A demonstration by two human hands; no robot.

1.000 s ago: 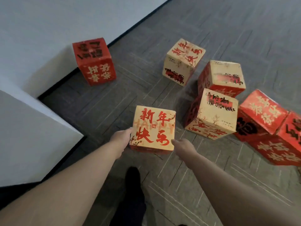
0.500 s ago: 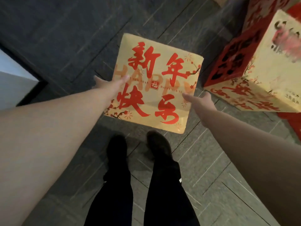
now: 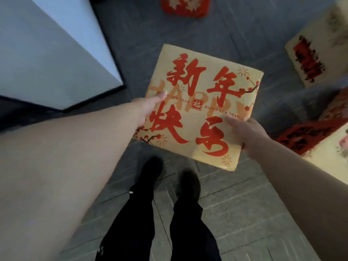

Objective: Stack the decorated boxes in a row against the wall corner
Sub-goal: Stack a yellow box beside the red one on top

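gold box [image 3: 203, 110]: held up between both hands, top face turned to the camera, just ahead of two black shoes [image 3: 151, 166].
left hand [image 3: 146, 108]: clasps the left edge about midway, thumb laid flat over the top face, other fingers hidden behind the side.
right hand [image 3: 248, 134]: clasps the right edge nearer the close corner, thumb resting on the top face, fingers wrapped out of sight beneath.
appearance: square gold-yellow face; four large red brush characters; faint "happy" lettering behind them; small red seal at centre on a thin "happy new year" line; red plum sprigs and firework bursts toward the corners.
position: to the right of the white wall corner [image 3: 47, 44], near it, not touching.
other decorated boxes on the grey carpet floor [image 3: 235, 204]: red box [image 3: 185, 6] at the top edge; cream box [image 3: 320, 49] at the right; red-and-cream box [image 3: 308, 136] at the lower right, just beside the right hand.
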